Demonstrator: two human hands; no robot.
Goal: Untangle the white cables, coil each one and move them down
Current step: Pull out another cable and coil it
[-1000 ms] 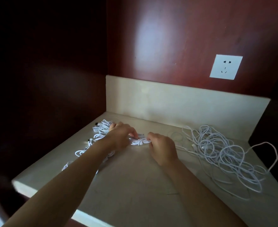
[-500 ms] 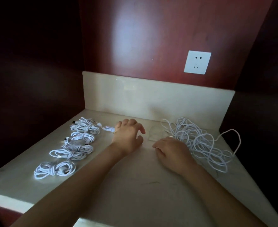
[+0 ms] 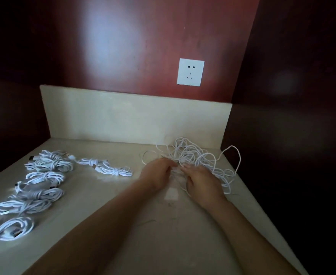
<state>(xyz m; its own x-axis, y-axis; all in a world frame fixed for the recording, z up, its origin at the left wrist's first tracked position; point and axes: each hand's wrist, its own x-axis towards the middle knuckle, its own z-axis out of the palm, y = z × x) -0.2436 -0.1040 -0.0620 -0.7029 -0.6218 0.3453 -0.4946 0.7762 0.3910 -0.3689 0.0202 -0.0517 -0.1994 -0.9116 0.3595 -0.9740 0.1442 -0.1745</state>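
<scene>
A loose tangle of white cables (image 3: 200, 157) lies at the back right of the pale counter (image 3: 143, 235). My left hand (image 3: 158, 174) and my right hand (image 3: 201, 180) meet at the tangle's near left edge. The left fingertips are bunched at a strand; I cannot see whether they pinch it. The right fingers lie spread on the strands, and a strand runs down between the two hands. A coiled white cable (image 3: 107, 167) lies alone left of my hands. Several more coiled cables (image 3: 42, 181) sit in a row along the left side.
A low cream backsplash (image 3: 123, 116) closes the back of the counter, with a white wall socket (image 3: 190, 72) above it on the red-brown panel. Dark panels stand on both sides. One cable loop (image 3: 235, 155) reaches the right edge.
The coil both hands held a second ago now lies on the counter. Both hands moved right to the tangle, and the view swung right with them.
</scene>
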